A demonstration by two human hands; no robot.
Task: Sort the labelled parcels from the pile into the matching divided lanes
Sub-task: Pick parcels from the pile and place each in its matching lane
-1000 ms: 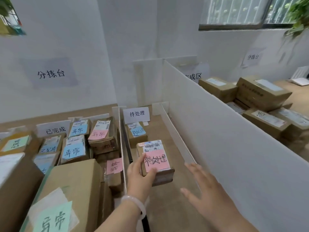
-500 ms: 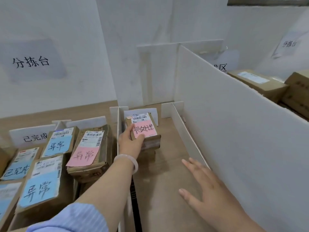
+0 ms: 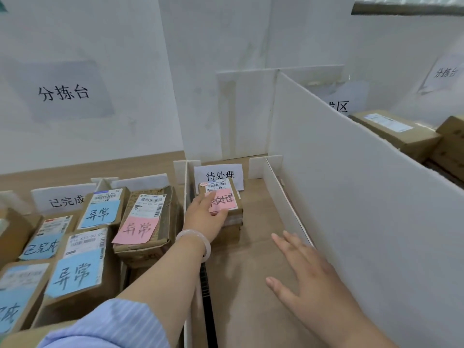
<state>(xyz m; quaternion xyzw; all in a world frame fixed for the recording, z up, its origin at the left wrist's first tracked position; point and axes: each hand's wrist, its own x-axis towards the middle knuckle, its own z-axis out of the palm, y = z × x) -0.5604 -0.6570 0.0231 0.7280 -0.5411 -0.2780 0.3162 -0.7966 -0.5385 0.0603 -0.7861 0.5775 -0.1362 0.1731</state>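
The left hand [image 3: 204,216] reaches forward into the lane marked by a white sign [image 3: 219,175] reading 待处理, and its fingers [image 3: 212,199] lie almost straight across the top of the parcel [image 3: 227,194], covering the left part of its pink label [image 3: 227,203]; the thumb runs along the label's near edge, and nothing shows the hand curling round the box. The parcel sits under those fingers at the far end of the lane, just in front of the sign, stacked on a second brown box [image 3: 229,232] below it. A pale bracelet [image 3: 198,238] circles the left wrist. The right hand [image 3: 308,280] hangs palm down over the brown bench [image 3: 246,285], nearer the camera and well apart from the parcel, its fingers [image 3: 288,243] spread, straight, and holding nothing. Just right of those fingers runs a low white divider [image 3: 283,199], with a tall white board [image 3: 351,197] beyond it. Left of the left-hand fingers, past another low divider [image 3: 187,182], lie sorted boxes, one with a blue label [image 3: 100,212] and one with a pink label [image 3: 136,228], both reading 异常.
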